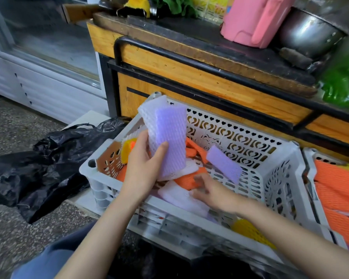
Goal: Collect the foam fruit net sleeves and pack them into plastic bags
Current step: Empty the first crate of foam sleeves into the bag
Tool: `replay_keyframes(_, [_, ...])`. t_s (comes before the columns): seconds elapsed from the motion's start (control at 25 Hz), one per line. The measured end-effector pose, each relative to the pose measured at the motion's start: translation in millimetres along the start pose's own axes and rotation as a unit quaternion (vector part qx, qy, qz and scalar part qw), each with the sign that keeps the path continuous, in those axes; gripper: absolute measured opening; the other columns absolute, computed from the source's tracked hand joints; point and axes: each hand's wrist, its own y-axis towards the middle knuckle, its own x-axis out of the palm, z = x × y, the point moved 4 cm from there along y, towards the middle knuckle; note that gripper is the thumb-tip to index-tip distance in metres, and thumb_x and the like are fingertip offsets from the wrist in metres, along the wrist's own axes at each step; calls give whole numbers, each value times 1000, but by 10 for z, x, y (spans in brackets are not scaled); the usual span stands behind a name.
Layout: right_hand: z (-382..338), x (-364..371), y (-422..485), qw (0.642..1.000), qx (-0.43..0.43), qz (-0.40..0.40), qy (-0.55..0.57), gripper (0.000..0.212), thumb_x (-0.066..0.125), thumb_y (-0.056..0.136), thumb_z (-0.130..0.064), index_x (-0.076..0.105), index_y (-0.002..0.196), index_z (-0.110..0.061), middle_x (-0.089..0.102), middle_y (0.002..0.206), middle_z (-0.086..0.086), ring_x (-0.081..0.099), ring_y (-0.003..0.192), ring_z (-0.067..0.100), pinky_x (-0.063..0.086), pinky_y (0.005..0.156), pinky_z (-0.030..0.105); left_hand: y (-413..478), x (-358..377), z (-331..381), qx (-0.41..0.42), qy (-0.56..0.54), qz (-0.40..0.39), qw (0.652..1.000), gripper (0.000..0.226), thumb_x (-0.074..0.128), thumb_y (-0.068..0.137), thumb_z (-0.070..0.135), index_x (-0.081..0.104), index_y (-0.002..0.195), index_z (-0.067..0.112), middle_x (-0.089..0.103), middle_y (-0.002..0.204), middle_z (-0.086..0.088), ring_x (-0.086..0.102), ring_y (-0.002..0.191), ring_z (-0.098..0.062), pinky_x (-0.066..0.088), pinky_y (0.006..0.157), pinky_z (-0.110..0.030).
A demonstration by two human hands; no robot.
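A white crate (290,147) of foam sleeves sits on the floor, against a wooden bench (189,67). I judge the task to be early or midway. My left grip (143,166) holds a small stack (169,137) of white and purple sleeves, but none is bagged as far as I can see. The black bag (48,164) lies crumpled on the floor just left of the crate, and I cannot see into it.

Much is left in the crate: orange sleeves (189,181), a loose purple sleeve (224,164) toward the far wall, white ones by the near rim, and a yellow sleeve (248,230) at the near right corner. A second crate (307,156) on the right holds an orange pile (338,190).

My left forearm rises from the near left. Its grip is clamped on the stack's lower end, thumb in front, with the stack upright above the crate's left side. My right grip (214,193) reaches in low from the near right, palm down over white and orange sleeves. It is blurred, so I cannot tell whether it has closed on anything.
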Motion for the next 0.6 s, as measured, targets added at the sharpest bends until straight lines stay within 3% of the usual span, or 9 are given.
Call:
replay_keyframes(0.08, [209, 163, 124, 996, 56, -64, 1, 48, 64, 87, -36, 40, 124, -20, 52, 108, -10, 51, 99, 3, 42, 89, 22, 33, -47, 30, 16, 29, -5, 999, 21, 55, 93, 17, 53, 102, 35, 63, 105, 12, 60, 97, -2, 50, 82, -24])
replay_keyframes(0.16, [269, 205, 199, 994, 76, -79, -10, 46, 73, 80, -34, 42, 113, -25, 52, 87, -12, 49, 76, 1, 41, 73, 21, 63, -94, 9, 2, 25, -4, 1000, 21, 55, 94, 18, 51, 99, 39, 63, 105, 12, 61, 97, -4, 51, 84, -27])
replay_keyframes(0.28, [187, 45, 195, 995, 67, -54, -43, 36, 72, 81, -25, 55, 112, -20, 57, 96, -5, 51, 81, 6, 40, 68, 19, 88, -120, -51, -41, 16, 4, 999, 18, 53, 94, 21, 49, 102, 36, 61, 110, 9, 59, 103, -9, 50, 91, -38])
replay_keyframes(0.4, [37, -337, 44, 992, 62, 84, -66, 38, 59, 90, -21, 49, 126, -17, 52, 104, -8, 53, 95, 9, 40, 63, 13, 103, -120, -74, -70, 19, 15, 997, 19, 51, 95, 20, 45, 110, 28, 57, 107, 10, 57, 103, -12, 48, 92, -39])
replay_keyframes(0.52, [-168, -717, -198, 963, 21, 263, 56, 27, 53, 93, -16, 46, 119, -19, 54, 104, -7, 56, 95, 8, 45, 54, 13, 130, -79, -117, -103, 24, 6, 994, 18, 51, 95, 20, 47, 112, 21, 58, 102, 8, 58, 103, -17, 48, 89, -38])
replay_keyframes(0.6, [-369, -835, -302, 937, -31, 318, 142, 22, 51, 94, -15, 45, 114, -22, 56, 107, -6, 54, 92, -1, 45, 57, 6, 143, -33, -151, -116, 26, -20, 993, 19, 54, 93, 25, 51, 111, 17, 62, 105, -1, 60, 102, -21, 49, 90, -44])
